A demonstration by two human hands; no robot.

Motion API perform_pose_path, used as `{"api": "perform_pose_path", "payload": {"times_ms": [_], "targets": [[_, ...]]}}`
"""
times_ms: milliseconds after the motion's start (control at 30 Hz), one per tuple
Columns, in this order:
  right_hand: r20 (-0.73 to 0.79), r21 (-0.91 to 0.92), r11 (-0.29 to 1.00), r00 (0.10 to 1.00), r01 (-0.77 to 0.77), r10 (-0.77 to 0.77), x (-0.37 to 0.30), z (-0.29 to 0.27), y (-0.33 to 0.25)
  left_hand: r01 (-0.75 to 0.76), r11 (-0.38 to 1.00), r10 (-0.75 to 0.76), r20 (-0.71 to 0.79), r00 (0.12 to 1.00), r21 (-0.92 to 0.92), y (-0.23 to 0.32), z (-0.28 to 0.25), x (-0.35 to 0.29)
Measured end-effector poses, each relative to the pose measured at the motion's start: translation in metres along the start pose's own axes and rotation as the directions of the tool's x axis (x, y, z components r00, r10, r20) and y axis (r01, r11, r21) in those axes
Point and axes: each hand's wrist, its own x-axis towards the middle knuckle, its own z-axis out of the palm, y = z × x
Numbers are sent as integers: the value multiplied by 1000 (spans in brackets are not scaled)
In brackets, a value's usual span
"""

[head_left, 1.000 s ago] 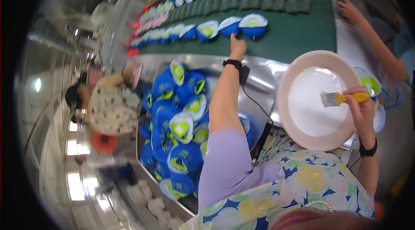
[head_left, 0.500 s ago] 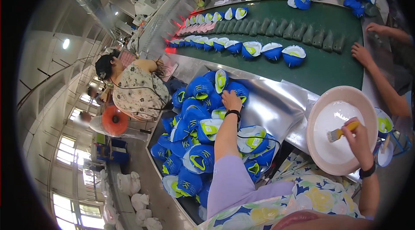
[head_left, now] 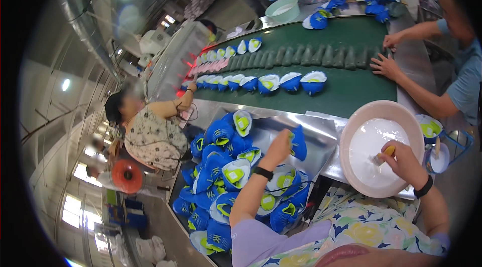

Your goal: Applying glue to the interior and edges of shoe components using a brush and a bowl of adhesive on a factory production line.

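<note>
My left hand point(head_left: 279, 147) is closed on a blue shoe upper point(head_left: 299, 142), held up above the bare side of a metal tray point(head_left: 321, 154). Beside that hand, a heap of blue shoe uppers point(head_left: 205, 186) with white and lime-green linings fills the tray's left part. More uppers lie under my left forearm. In my right hand point(head_left: 403, 162) is a brush point(head_left: 385, 154) with a yellow handle, its bristles pointing down over the white liquid point(head_left: 369, 134) inside a pale pink basin point(head_left: 347, 164). Whether the bristle tips touch the liquid, I cannot tell.
Beyond the tray runs a green conveyor belt point(head_left: 351, 96) bearing rows of blue uppers and dark foot-shaped pieces point(head_left: 306, 56). A co-worker's hands point(head_left: 387, 67) rest at its right end. Another person point(head_left: 155, 136) reaches to it from the left. A white pail point(head_left: 439, 159) stands right of the basin.
My left hand has lifted a blue shoe upper off the heap and moved right with it. My right hand has tilted the brush lower. The person at left now reaches to the belt.
</note>
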Motion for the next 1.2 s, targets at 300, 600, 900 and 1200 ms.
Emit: {"api": "perform_pose_path", "payload": {"times_ms": [300,600,900,1200], "targets": [[-212,-120,988,970,94,-118,1,-39,25,-326,941,336,131,933,-94,41,-11,32],[-438,174,948,883,266,-167,23,-45,11,470,278,81,508,857,-838,131,41,60],[-571,130,990,821,62,23,13,-37,15,-55,404,-40,-77,996,-913,159,80,50],[-436,538,843,849,-20,299,12,-8,12,-366,440,43,-388,921,-820,188,77,57]]}}
